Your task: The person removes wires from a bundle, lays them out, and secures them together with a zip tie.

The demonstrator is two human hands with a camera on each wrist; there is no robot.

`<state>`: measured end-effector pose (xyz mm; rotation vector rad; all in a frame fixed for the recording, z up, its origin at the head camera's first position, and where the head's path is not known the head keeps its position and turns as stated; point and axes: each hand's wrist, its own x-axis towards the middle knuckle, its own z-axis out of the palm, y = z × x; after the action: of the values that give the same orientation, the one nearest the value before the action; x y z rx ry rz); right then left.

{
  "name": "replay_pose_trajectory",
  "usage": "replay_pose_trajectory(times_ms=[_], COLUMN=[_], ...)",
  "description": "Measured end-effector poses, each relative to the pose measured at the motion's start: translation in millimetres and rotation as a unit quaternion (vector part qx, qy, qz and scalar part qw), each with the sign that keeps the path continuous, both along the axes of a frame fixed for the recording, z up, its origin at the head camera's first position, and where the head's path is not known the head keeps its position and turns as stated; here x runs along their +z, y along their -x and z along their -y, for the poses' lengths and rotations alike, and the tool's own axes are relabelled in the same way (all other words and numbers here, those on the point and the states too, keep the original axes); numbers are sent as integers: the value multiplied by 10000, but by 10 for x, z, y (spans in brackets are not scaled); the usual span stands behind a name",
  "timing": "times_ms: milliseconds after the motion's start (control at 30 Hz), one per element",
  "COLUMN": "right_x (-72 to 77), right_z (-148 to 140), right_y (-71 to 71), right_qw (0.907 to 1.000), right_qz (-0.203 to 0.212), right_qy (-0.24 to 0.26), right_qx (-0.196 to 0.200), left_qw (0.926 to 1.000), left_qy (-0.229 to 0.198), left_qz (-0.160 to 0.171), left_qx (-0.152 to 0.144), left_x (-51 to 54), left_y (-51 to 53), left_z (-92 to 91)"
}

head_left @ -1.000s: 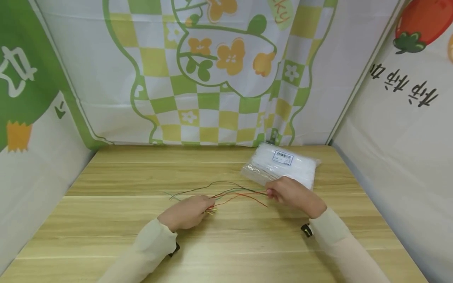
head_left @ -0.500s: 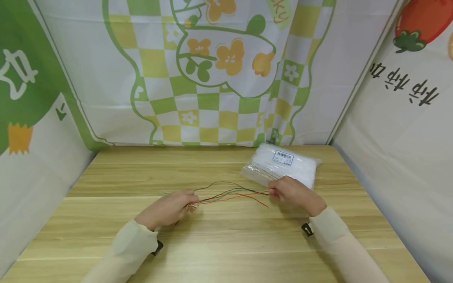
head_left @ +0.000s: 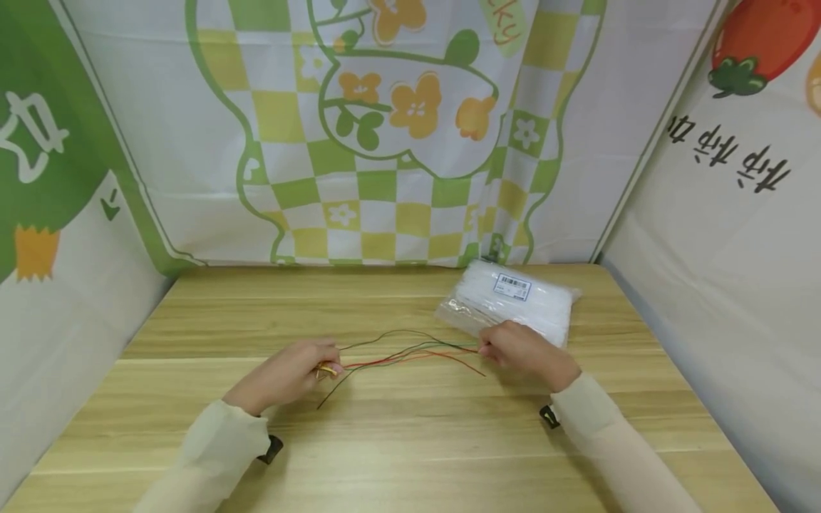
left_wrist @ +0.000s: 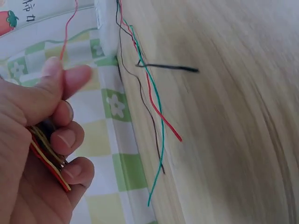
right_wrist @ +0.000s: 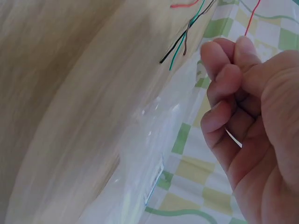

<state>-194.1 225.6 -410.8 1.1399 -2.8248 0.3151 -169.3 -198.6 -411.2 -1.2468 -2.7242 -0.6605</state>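
Note:
My left hand pinches a thin red wire between thumb and forefinger. Its other fingers curl round a small bunch of yellow, red and brown wires against the palm. To the right, my right hand pinches a red wire with thumb and fingertips. Several loose wires lie between the hands on the table: a green wire, a black wire, a brown wire and another red wire. The bunch's inner part is hidden by the left fingers.
A clear plastic bag of white contents with a barcode label lies just behind my right hand. The wooden table is bounded by printed cloth walls at the back and both sides.
My left hand has moved left, away from the right hand, with the bunch of wires in it. A black wire end now shows on the table beside it. The right hand has shifted only slightly.

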Motion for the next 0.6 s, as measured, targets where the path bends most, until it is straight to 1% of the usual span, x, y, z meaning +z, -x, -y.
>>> replay_pose_trajectory(times_ms=[133,200,367,467,600], right_x=[30,27,6,0,-6], right_z=[47,60,73,83,104], right_y=[-28,-27,-4,0,2], right_qw=[9999,9999,9999,9999,9995], right_qz=[34,44,-12,-100,-280], right_qy=[57,44,41,-3,-125], right_qx=[107,95,140,95,9], left_qw=[9999,9997,9993,9990,9980], left_qy=[-51,-95,-85,-147,-449], left_qz=[73,135,319,389,429], left_qx=[112,170,183,137,106], left_x=[-3,1,-1,-38,-115], left_y=[14,10,-7,-6,6], left_z=[52,71,114,140,171])
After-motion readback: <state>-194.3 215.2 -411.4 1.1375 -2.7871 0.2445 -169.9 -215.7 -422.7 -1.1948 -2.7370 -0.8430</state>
